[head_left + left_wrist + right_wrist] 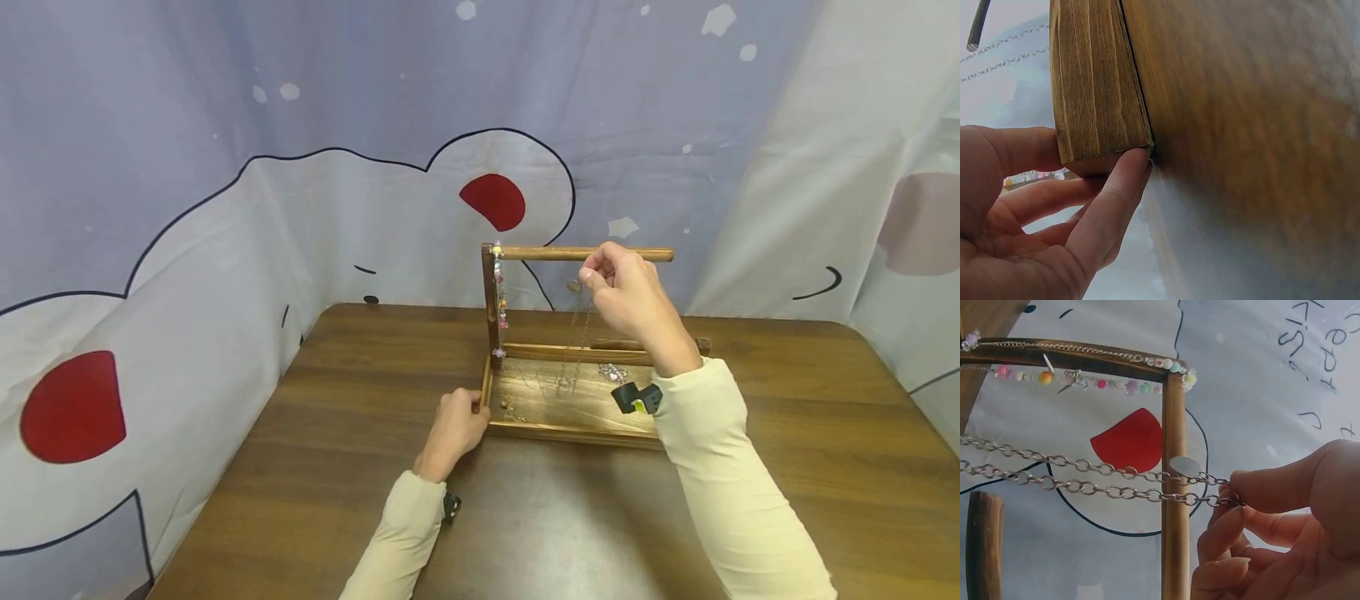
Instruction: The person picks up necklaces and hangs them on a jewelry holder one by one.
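My right hand (626,287) pinches the end of a silver chain necklace (1104,470) between thumb and fingertips, right at the top bar (540,252) of a wooden jewelry stand. Two strands hang from the fingers toward the tray (585,432) at the stand's base, and a small oval disc (1185,466) dangles close to the fingertips. At the tray's front left corner, my left hand (453,425) grips the wood, thumb on one side and fingers on the other. A beaded necklace (502,292) in pastel colours hangs from the bar's left end, beside the post.
Inside the tray lie a silver piece of jewelry (612,372) at the back right and small gold pieces (507,407) at the front left. A shorter wooden bar (622,343) sits low behind the tray. A printed curtain (375,225) backs the brown table (360,358).
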A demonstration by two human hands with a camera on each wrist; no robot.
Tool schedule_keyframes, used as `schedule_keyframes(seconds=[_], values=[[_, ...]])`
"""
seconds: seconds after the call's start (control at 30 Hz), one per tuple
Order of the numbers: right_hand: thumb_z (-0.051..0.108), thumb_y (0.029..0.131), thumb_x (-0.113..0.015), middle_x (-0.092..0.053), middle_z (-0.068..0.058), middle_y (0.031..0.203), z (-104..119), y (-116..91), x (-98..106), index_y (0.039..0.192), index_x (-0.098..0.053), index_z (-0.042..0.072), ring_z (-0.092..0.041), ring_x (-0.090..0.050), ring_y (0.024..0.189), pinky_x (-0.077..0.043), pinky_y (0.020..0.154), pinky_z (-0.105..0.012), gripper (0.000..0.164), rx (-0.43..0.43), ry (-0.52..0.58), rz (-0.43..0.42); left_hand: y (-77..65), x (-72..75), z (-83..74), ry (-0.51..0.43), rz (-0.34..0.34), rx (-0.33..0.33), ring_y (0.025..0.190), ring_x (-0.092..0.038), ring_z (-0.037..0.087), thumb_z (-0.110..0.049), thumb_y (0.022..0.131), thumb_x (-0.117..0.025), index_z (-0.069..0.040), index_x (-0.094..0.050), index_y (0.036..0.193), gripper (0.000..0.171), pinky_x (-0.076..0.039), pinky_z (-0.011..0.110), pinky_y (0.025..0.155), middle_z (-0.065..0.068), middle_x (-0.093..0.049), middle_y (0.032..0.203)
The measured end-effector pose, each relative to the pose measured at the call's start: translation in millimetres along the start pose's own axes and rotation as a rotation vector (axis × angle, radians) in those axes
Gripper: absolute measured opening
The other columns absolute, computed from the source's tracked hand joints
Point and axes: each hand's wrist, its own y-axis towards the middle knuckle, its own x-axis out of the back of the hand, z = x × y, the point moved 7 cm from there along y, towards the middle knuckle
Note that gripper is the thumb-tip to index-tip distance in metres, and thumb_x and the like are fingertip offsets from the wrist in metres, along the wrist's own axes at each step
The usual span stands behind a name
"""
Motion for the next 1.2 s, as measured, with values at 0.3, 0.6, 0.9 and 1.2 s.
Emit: schedule_keyframes(seconds=[0.3, 0.6, 0.9, 1.2], values=[[0.02, 0.093, -0.05, -0.058, -0.01, 0.088, -19.0, 7.4, 9.5, 0.096, -0.056, 0.007, -0.022, -0.052, 0.076, -0.038, 0.066, -0.034, 0.015, -0.044, 0.009, -0.042, -0.6, -0.4, -0.2, 0.016, -0.011, -0.011, 0.047, -0.037, 0.01, -0.004, 0.082, -0.055, -0.005, -0.064, 0.076, 0.01, -0.03, 0.023, 0.043, -0.002, -0.043, 0.056], [0.021, 0.092, -0.05, -0.058, -0.011, 0.088, -39.4, 8.8, 33.9, 0.096, -0.057, 0.005, -0.021, -0.052, 0.074, -0.036, 0.067, -0.035, 0.018, -0.071, -0.047, -0.104, -0.2, 0.4, 0.2, 0.012, -0.004, 0.002, 0.047, -0.039, 0.01, -0.004, 0.082, -0.054, -0.004, -0.065, 0.08, 0.012, -0.031, 0.023, 0.043, -0.001, -0.046, 0.057], [0.023, 0.093, -0.048, -0.055, -0.011, 0.091, -56.0, 5.2, 46.8, 0.099, -0.056, 0.004, -0.019, -0.049, 0.066, -0.037, 0.062, -0.034, 0.021, -0.113, -0.049, -0.128, 0.0, 2.0, -0.5, 0.021, -0.01, -0.002, 0.047, -0.038, 0.01, -0.004, 0.081, -0.054, -0.008, -0.061, 0.071, 0.013, -0.03, 0.024, 0.044, -0.003, -0.042, 0.054], [0.028, 0.094, -0.047, -0.054, -0.011, 0.092, -73.0, 0.0, 61.1, 0.103, -0.055, 0.003, -0.017, -0.049, 0.069, -0.037, 0.061, -0.033, 0.028, -0.151, -0.046, -0.175, 0.5, 2.7, -1.1, 0.015, -0.018, -0.008, 0.049, -0.041, 0.012, -0.006, 0.083, -0.057, -0.006, -0.063, 0.071, 0.013, -0.033, 0.025, 0.046, -0.001, -0.045, 0.055]])
